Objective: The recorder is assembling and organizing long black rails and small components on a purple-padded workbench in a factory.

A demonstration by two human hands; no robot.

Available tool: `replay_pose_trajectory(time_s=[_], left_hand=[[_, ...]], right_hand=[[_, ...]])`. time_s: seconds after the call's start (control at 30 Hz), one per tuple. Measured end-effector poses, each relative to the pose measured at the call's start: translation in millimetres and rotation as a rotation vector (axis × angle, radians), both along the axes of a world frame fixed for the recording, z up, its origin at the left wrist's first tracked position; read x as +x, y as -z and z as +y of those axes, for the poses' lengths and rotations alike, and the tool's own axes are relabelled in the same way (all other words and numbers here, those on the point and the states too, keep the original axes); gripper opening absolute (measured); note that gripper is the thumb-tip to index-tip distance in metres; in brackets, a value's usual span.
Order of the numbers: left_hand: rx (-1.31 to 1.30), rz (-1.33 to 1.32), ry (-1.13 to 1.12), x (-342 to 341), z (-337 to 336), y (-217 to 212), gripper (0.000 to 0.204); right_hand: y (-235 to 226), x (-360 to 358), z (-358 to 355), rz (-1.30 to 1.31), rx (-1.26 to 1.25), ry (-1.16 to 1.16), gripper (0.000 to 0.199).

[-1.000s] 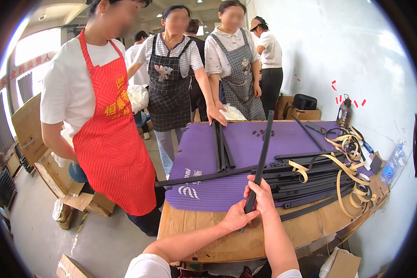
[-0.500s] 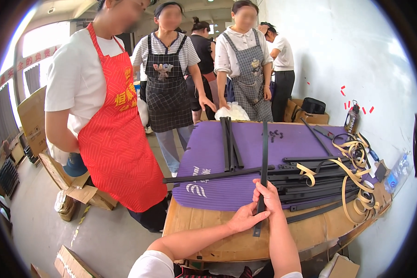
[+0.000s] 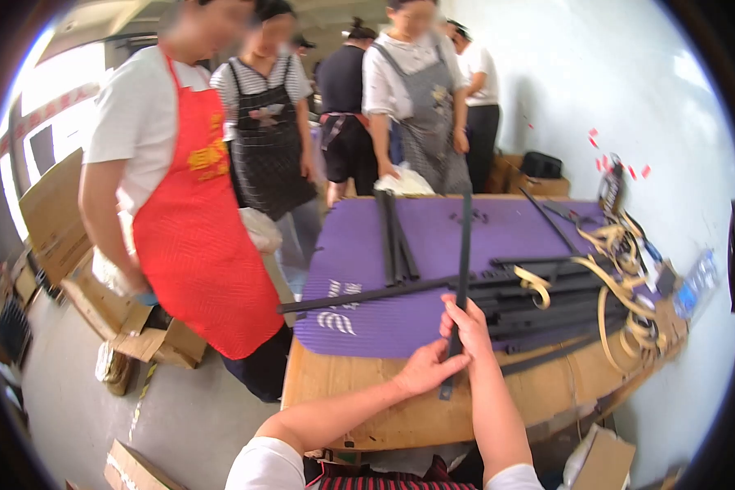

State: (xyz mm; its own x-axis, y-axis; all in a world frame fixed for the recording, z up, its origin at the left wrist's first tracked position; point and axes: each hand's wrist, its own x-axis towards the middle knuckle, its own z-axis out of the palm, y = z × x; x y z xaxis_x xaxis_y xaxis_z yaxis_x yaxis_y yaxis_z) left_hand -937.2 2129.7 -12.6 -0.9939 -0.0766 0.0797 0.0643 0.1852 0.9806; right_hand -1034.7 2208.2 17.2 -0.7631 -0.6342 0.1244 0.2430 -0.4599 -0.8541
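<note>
A long flat black strip [image 3: 465, 253] stands nearly upright in front of me, its lower end over the table's near edge. My right hand [image 3: 469, 330] is closed round it just below its middle. Lower down, my left hand [image 3: 426, 369] grips the same strip, thumb laid across it; its other fingers are partly hidden. Under and beyond my hands lies a purple mat [image 3: 335, 269]. To the right of the strip is a pile of black bars [image 3: 539, 304]. One long black bar [image 3: 367, 296] lies crosswise to the left, and several more black bars [image 3: 396, 241] lie farther back.
Curled tan strips [image 3: 604, 310] tangle at the table's right side, near a clear plastic bottle [image 3: 696, 284] and a dark sports bottle [image 3: 611, 186] by the wall. A person in a red apron [image 3: 192, 220] stands close at left; other people stand behind the table [image 3: 367, 408].
The whole view has shifted slightly. The person in the dark checked apron has drawn an arm back from the table. My hands keep the same hold on the strip.
</note>
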Motion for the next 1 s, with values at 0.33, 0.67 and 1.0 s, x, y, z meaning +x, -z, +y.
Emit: replay_pose_trajectory(time_s=[0.33,0.67,1.0], left_hand=[[0.07,0.023,-0.051,-3,-15,-19,0.019],[-0.119,-0.068,0.043,4,-18,-35,0.026],[-0.267,-0.383,0.747,41,8,-66,0.037]], right_hand=[[-2,0,-15,0.141,-0.216,0.401,0.02],[14,25,21,-0.013,-0.252,0.616,0.023],[19,114,85,-0.249,-0.152,0.452,0.029]])
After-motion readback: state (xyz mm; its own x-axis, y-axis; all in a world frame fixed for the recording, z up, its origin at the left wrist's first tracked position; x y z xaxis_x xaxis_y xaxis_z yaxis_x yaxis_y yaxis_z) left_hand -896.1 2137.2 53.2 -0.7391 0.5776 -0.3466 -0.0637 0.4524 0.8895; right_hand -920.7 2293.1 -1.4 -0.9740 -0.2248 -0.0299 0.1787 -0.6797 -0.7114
